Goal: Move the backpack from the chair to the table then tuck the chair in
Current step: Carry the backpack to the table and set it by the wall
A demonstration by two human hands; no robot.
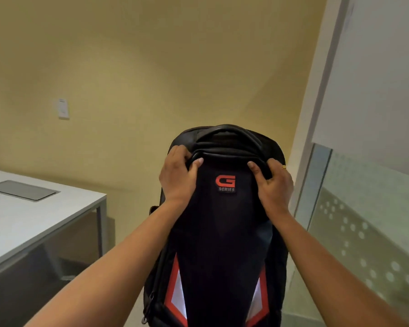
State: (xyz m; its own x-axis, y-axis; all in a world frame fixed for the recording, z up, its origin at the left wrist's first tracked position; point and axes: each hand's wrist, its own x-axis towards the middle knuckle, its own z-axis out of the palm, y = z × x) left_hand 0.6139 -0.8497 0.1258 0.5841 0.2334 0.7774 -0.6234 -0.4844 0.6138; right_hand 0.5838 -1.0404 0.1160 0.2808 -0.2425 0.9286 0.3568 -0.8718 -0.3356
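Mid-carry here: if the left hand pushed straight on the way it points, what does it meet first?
The left hand grips the backpack near its top, so that comes first. Beyond it, the line seems to reach the beige wall, though depth is unclear.

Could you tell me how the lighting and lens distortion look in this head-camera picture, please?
Head view: warm, even light, no harsh glare; wide-angle distortion makes the partition frame and table edge lean; the backpack logo reads clearly, gripped by the left hand and right hand.
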